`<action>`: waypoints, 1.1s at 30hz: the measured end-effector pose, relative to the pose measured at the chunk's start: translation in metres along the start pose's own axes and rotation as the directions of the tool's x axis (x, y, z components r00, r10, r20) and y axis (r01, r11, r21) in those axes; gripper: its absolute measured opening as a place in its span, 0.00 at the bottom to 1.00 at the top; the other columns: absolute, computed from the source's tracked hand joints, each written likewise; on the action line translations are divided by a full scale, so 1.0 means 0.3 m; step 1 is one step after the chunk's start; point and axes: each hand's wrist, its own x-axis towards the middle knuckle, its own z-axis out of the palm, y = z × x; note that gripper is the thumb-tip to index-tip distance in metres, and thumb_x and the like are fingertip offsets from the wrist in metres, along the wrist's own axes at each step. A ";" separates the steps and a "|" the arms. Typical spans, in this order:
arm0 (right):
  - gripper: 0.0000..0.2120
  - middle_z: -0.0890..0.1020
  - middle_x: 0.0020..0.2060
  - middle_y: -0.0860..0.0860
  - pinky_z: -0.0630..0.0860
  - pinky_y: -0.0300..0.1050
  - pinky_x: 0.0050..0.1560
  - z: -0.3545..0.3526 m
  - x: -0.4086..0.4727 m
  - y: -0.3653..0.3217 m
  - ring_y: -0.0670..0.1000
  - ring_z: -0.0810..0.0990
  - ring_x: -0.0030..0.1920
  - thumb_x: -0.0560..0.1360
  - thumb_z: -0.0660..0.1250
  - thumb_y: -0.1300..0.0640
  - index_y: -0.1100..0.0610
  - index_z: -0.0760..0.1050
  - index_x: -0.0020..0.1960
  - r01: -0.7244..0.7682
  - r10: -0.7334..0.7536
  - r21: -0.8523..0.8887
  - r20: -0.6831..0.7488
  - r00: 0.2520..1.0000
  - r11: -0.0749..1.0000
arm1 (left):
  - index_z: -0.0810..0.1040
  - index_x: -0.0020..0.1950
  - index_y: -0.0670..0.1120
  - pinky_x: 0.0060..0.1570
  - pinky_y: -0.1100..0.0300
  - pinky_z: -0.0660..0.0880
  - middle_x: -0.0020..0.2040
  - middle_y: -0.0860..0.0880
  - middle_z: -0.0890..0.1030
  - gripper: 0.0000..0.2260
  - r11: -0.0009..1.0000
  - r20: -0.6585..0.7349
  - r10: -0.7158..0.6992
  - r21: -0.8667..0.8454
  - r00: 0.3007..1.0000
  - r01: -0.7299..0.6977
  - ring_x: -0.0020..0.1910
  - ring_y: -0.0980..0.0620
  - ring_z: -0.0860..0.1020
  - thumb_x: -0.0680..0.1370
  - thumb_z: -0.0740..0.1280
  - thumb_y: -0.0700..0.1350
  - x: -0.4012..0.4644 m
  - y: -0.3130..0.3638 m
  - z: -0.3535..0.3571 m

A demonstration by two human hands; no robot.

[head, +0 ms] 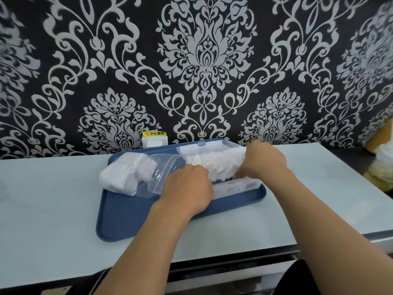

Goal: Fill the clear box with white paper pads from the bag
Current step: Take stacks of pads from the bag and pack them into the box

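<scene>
- White paper pads (214, 166), a long fanned row of them, are clamped end to end between the person's two hands above the clear rectangular plastic box (238, 186), whose hinged lid (202, 144) stands open on the far side
- The left hand (188, 187) has its fingers curled against the left end of the row; the right hand (263, 160) grips the right end, fingers bent over it and fingertips hidden behind the pads
- The row sits partly in the box mouth, its lower edges near the box's front wall; how far down it has gone cannot be told
- The crinkled clear zip bag (155, 176) lies just left of the box with more white pads (121, 176) inside, so by my judgement the filling is only part done
- Box and bag rest on a dark blue plastic tray (131, 218) on a pale blue table (49, 201), in front of black damask wallpaper
- Risk: the row is held only by end pressure, so easing either hand could let the middle buckle and spill pads onto the tray
- Risk: a row longer than the box could catch on its end walls and crumple
</scene>
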 end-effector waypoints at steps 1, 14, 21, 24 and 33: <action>0.24 0.75 0.34 0.49 0.69 0.43 0.35 -0.014 -0.003 0.011 0.52 0.75 0.37 0.59 0.83 0.46 0.56 0.72 0.41 0.017 -0.021 0.120 0.025 0.999 0.993 | 0.78 0.47 0.47 0.38 0.56 0.65 0.43 0.48 0.74 0.10 1.000 -0.003 0.004 -0.008 1.000 -0.004 0.40 0.46 0.72 0.81 0.57 0.44 0.000 -0.001 0.000; 0.11 0.75 0.46 0.53 0.75 0.50 0.52 0.019 -0.013 -0.039 0.57 0.76 0.50 0.79 0.58 0.51 0.54 0.72 0.42 0.281 -0.236 -0.182 0.232 0.944 0.942 | 0.78 0.50 0.45 0.36 0.56 0.64 0.49 0.44 0.80 0.09 1.000 0.015 -0.028 -0.011 0.999 0.028 0.40 0.45 0.72 0.80 0.58 0.43 -0.006 0.008 0.003; 0.15 0.76 0.24 0.48 0.73 0.43 0.31 -0.096 -0.152 -0.151 0.45 0.73 0.26 0.73 0.63 0.61 0.56 0.76 0.29 0.577 -0.565 0.229 -0.122 0.816 0.784 | 0.81 0.42 0.48 0.36 0.54 0.77 0.36 0.52 0.82 0.08 0.918 -0.515 0.055 -0.310 0.855 -0.246 0.35 0.51 0.78 0.76 0.64 0.47 -0.085 0.000 -0.158; 0.15 0.85 0.33 0.46 0.76 0.39 0.36 -0.064 -0.220 -0.253 0.45 0.80 0.33 0.74 0.65 0.67 0.52 0.87 0.40 0.587 -0.704 0.491 0.079 0.705 0.643 | 0.82 0.40 0.47 0.36 0.58 0.76 0.34 0.53 0.81 0.05 0.891 -0.794 -0.186 -0.385 0.578 -0.242 0.33 0.54 0.79 0.75 0.68 0.44 -0.111 -0.177 -0.242; 0.23 0.83 0.43 0.61 0.82 0.49 0.43 0.094 -0.233 -0.462 0.52 0.83 0.37 0.80 0.61 0.67 0.57 0.68 0.74 0.667 -0.762 0.394 0.161 0.628 0.633 | 0.76 0.64 0.46 0.51 0.58 0.66 0.57 0.51 0.76 0.14 0.727 -0.059 -0.475 -0.589 0.878 0.353 0.54 0.50 0.74 0.78 0.68 0.47 -0.092 -0.476 -0.127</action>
